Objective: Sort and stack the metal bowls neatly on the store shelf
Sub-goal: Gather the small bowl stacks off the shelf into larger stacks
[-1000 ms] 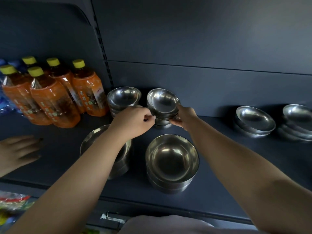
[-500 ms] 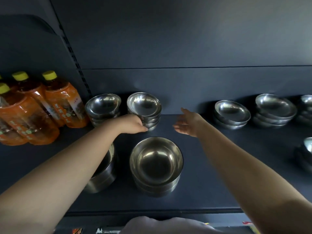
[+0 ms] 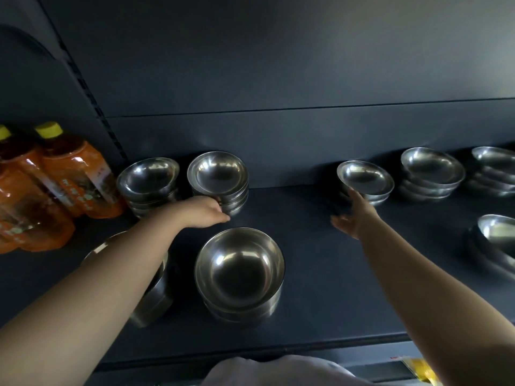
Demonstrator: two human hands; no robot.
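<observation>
Orange bottles (image 3: 69,176) with yellow caps (image 3: 49,129) stand packed together at 9 o'clock, labels facing right, dark liquid showing near their necks; behind them a slotted upright (image 3: 92,101) runs up toward 11 o'clock, meeting the dark back panel (image 3: 278,65); at 6 o'clock a pale cloth (image 3: 278,370) bulges at the frame's edge; at 5 o'clock a yellow packet (image 3: 420,369) shows, too blurred to read.

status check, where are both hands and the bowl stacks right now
Left hand resting against rear bowl stack. Right hand open, fingertips at shallow stack. Front stack untouched. Nothing blocking.
</observation>
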